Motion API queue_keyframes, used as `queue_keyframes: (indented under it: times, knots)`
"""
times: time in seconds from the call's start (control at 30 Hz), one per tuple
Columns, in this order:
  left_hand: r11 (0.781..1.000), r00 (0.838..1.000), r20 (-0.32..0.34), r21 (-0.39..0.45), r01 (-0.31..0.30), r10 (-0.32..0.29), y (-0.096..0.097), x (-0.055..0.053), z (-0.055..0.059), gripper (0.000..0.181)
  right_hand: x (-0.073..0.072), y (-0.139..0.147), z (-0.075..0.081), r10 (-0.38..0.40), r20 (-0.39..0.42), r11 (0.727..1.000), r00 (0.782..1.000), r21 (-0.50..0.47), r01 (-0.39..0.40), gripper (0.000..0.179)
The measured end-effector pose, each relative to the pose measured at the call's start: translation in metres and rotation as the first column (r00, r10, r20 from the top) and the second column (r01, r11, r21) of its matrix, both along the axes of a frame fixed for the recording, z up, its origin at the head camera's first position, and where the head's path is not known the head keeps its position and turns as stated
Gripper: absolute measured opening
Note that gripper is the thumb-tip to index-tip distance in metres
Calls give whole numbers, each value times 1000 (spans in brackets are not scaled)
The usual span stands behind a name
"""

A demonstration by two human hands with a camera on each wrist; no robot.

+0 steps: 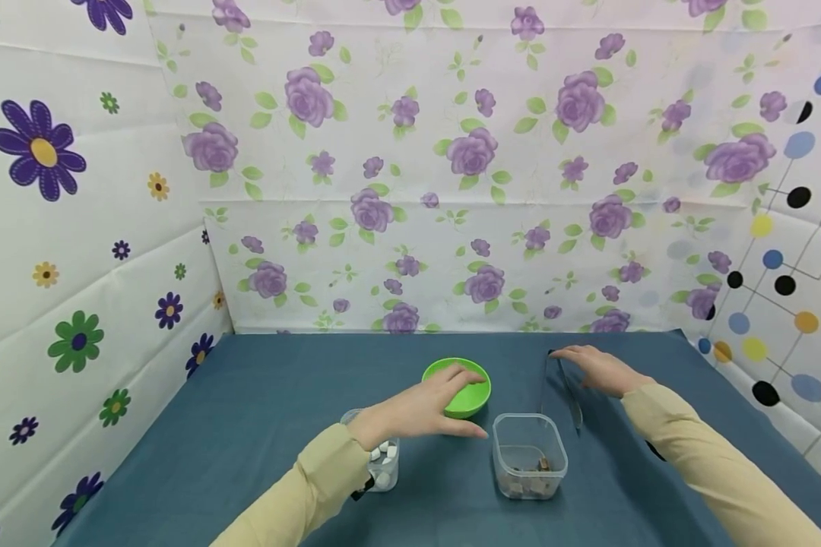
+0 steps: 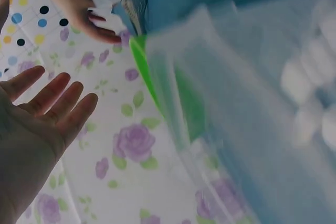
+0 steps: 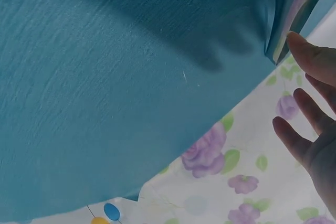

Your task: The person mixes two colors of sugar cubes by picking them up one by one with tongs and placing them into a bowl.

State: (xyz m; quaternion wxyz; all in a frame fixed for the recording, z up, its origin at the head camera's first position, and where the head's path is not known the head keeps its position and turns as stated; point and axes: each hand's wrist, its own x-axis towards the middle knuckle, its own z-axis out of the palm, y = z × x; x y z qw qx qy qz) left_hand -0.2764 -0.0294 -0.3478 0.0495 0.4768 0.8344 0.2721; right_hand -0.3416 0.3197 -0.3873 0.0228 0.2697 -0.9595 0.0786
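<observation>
Inspector: State of the hands?

Assessor: The right hand point(image 1: 603, 370) was extended at the hinge end of the metal tongs point(image 1: 575, 410), thumb and fingers apart, gripping nothing. Fingertip contact could not be confirmed. The left hand point(image 1: 432, 399) hung at the green bowl point(image 1: 475, 401), thumb spread from lightly bent fingers, holding nothing.

Inspector: Position of the tongs?

Assessor: On the right part of the table point(image 1: 301, 387), hinge toward the far edge, arms splayed toward the near side. One arm ended close behind the clear square tub point(image 1: 530, 431), which had brown pieces point(image 1: 543, 463) in its bottom.

Inspector: Finding on handling?

Assessor: I judged the step in hand to be taking up the tongs. Sound practice called for a hold around both arms together; one arm alone would probably have let the other swing. A lift straight up, ahead of any turn, was advisable to spare the tub's rim.

Inspector: Edges and room?

Assessor: The flowered sheet point(image 1: 417, 258) rose behind the far edge, near the hinge, so pushing forward was inadvisable. Room was available rightward, short of the dotted sheet point(image 1: 787, 334). Leftward, the clear jar point(image 1: 395, 462) of white pieces point(image 1: 375, 456) stood partly hidden by the left forearm; the widest space lay beyond it.
</observation>
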Motion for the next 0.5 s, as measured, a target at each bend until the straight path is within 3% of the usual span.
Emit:
queue_keyframes:
  times: [0.17,0.5]
  knots:
    - [998,999,7,-23,53,-53,14,-2,-9,66,-7,0,-9,13,16,1000,1000,4,-13,64]
    - [993,994,32,-46,105,-104,36,2,-25,71,-18,-3,-21,47,3,998,999,38,-47,60]
